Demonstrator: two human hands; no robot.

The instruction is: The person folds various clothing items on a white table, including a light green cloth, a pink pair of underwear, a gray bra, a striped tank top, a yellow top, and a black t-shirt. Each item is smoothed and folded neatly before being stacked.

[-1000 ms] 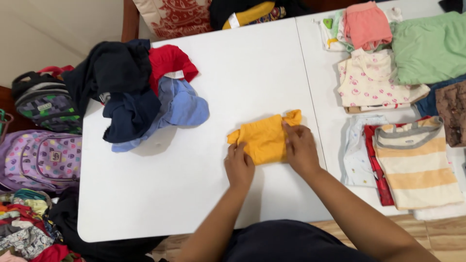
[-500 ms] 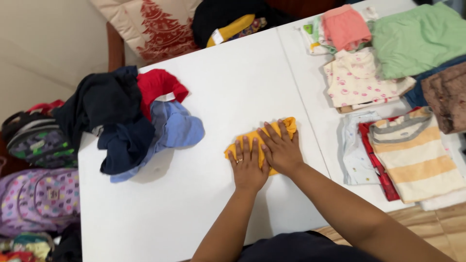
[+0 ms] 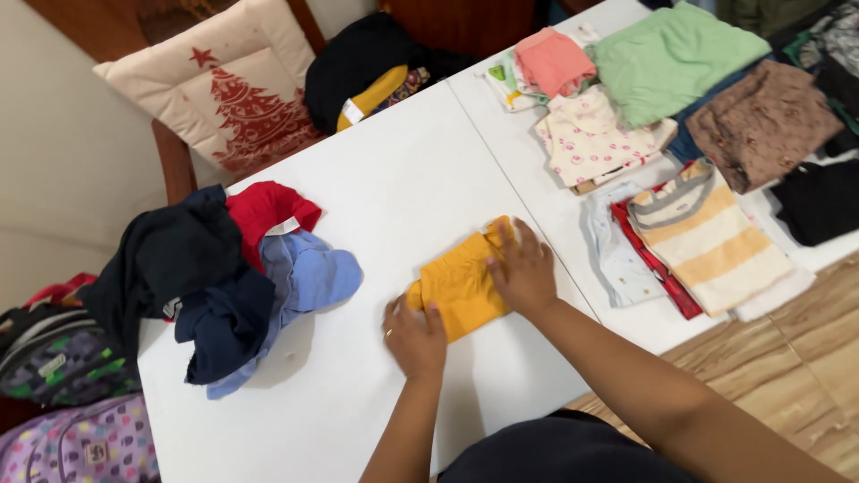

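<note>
A: What lies on the white table (image 3: 358, 402)?

B: A heap of dark and blue clothes (image 3: 224, 277) at the left, folded stacks (image 3: 707, 241) at the right, the yellow garment (image 3: 461, 284) between them.

A: And since half a second ago?

B: The hands have slid apart. The left hand (image 3: 414, 338) now pinches its near-left corner; the right hand (image 3: 522, 270) lies flat, fingers spread, on its right edge.

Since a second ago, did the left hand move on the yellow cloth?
Yes. The left hand slid off the middle of the yellow cloth to its near-left corner, toward the person's edge of the white table.
</note>
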